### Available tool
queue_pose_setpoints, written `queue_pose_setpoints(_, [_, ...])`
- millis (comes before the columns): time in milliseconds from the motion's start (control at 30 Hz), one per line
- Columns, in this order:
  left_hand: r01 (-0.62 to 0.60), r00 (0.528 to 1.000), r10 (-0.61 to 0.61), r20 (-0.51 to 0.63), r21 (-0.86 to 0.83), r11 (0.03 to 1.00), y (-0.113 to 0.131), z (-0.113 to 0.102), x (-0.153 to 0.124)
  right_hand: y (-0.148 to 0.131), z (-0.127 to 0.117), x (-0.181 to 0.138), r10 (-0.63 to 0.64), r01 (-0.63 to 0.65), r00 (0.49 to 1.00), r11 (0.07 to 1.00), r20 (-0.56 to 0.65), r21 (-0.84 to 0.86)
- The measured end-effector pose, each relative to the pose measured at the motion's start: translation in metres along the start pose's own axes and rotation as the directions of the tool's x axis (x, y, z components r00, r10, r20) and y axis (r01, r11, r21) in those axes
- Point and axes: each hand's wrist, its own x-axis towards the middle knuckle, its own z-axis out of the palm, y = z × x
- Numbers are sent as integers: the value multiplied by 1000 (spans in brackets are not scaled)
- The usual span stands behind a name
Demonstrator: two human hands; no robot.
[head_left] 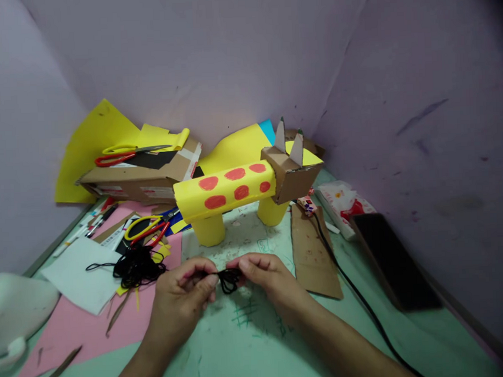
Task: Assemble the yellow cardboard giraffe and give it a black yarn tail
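My left hand (181, 294) and my right hand (266, 275) meet low in the middle of the view, over a green table (257, 342). Both pinch a small bundle of black yarn (227, 279) stretched between their fingertips. A larger tangle of black yarn (135, 265) lies to the left on pink paper (75, 326). Just behind my hands stands a yellow paper animal (227, 192) with red spots, tube legs and a brown cardboard head (290, 173) with two ears.
A cardboard box (144, 176) at the back left carries red and yellow scissors (122, 153). More scissors (148, 228) lie near the yarn tangle. A cardboard strip (313, 252), a black cable (363, 305), a dark phone (392, 260) and white paper (83, 274) lie around.
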Motion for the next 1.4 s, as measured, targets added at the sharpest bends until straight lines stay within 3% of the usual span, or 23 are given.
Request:
queue_pose_setpoints(100, [52,995,-62,-79,-122,991,-3,0,0,-2,0,0,-51,60,992,995,-119,75])
queue_pose_setpoints(200, [74,989,-99,-106,-215,974,-6,1,0,-4,0,-1,-119,126,988,989,-103,70])
queue_pose_setpoints(333, [65,991,-89,-98,-224,972,-8,4,-1,-6,5,-5,-183,181,983,981,-22,-63])
queue_pose_setpoints(533, [73,991,-97,-96,-224,972,-11,5,-2,-3,12,-9,-326,285,935,926,-141,-249])
queue_pose_setpoints(700, [86,992,-107,-70,-255,963,-16,3,-3,-3,10,-9,-245,225,967,949,-67,-220])
queue_pose_setpoints(833, [114,988,-145,-55,-372,921,-14,6,-1,3,10,-8,-189,184,982,962,-5,-202])
queue_pose_setpoints(967, [138,981,-183,-64,-430,892,-8,10,1,7,13,-7,-277,265,960,939,-30,-218])
queue_pose_setpoints(1133, [168,973,-215,-80,-388,906,-12,15,-1,6,15,-7,-412,385,910,879,-41,-282])
queue_pose_setpoints(1400, [181,974,-217,-65,-351,919,-17,19,-4,7,15,-6,-435,395,898,865,-69,-309])
